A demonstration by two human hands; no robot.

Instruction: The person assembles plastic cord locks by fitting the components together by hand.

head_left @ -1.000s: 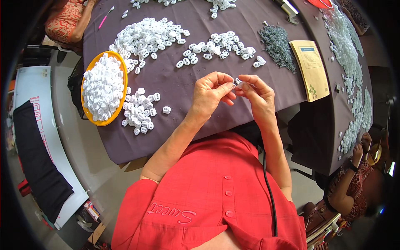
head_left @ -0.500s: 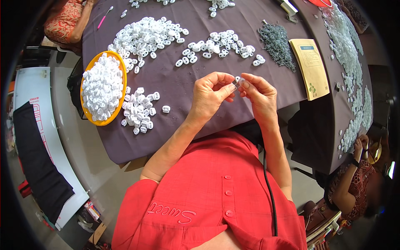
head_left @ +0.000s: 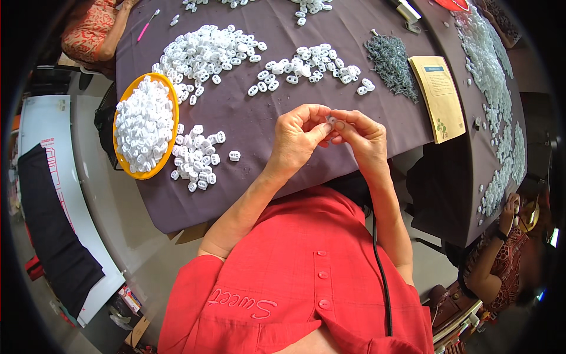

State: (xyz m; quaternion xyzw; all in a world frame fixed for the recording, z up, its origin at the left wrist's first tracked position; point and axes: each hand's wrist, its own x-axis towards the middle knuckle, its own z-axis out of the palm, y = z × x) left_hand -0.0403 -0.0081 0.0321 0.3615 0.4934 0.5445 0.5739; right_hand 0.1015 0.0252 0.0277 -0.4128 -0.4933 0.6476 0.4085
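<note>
Above the table's near edge, my left hand (head_left: 299, 137) and my right hand (head_left: 363, 139) meet at the fingertips. Both are closed, thumbs and index fingers pinching a small white cord lock (head_left: 332, 120), mostly covered by the fingers. Which parts of it each hand grips is hard to make out. To the left lies a small heap of white two-hole cord locks (head_left: 197, 154), with a single one (head_left: 234, 156) apart from it. An orange oval tray (head_left: 175, 124) beside that heap is piled with similar pieces. Beyond my hands is another loose group of white pieces (head_left: 312, 64).
A larger white heap (head_left: 203, 56) lies at the far left of the dark tablecloth (head_left: 236, 121). Small grey springs (head_left: 392, 64) are piled by a tan booklet (head_left: 437, 97). Translucent pieces (head_left: 500, 118) cover the right table. Co-workers (head_left: 88, 32) sit at far left and right.
My hands have drawn closer together, the right one shifting left. The fingers now cover more of the cord lock. At the right, a co-worker's hand has moved slightly.
</note>
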